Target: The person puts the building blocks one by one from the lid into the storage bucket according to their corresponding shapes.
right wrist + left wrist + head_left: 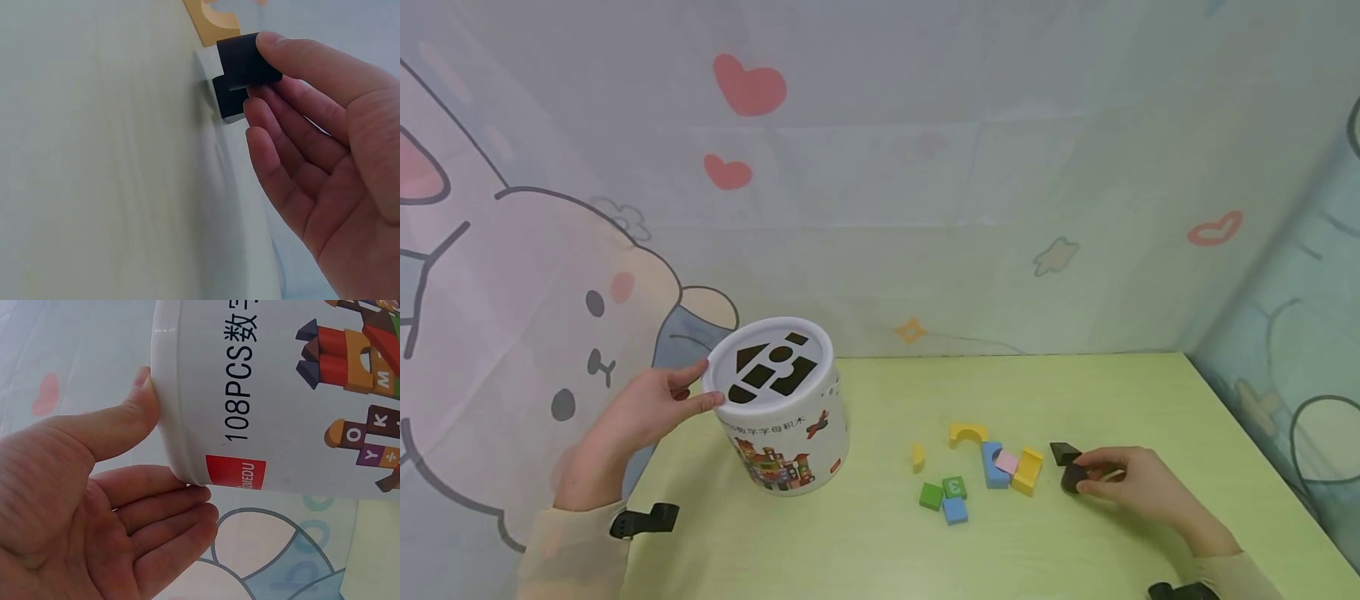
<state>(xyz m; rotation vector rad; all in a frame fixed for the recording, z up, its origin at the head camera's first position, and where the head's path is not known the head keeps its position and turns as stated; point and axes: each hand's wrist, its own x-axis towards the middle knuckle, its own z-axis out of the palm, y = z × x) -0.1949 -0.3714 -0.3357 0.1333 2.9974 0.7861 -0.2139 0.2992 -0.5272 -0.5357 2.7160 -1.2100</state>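
A white building-block bucket [786,454] with shape-cut holes in its lid [775,371] stands on the left of the table. My left hand [651,408] grips the lid's edge, thumb and fingertips spread against the rim; in the left wrist view the left hand [94,487] shows beside the printed wall. On the right, my right hand [1138,483] pinches a dark rounded block [1072,478] between thumb and fingers. Right behind it lies a dark triangular block [1064,453]. The right wrist view shows the pinched dark block [240,61] overlapping another dark block [230,103].
Loose blocks lie mid-table: a yellow arch [967,432], a small yellow piece [918,457], a blue block [995,471], a pink block [1006,462], another yellow block [1027,472], green blocks [931,497] and a small blue block [956,511]. A printed cloth [925,183] hangs behind.
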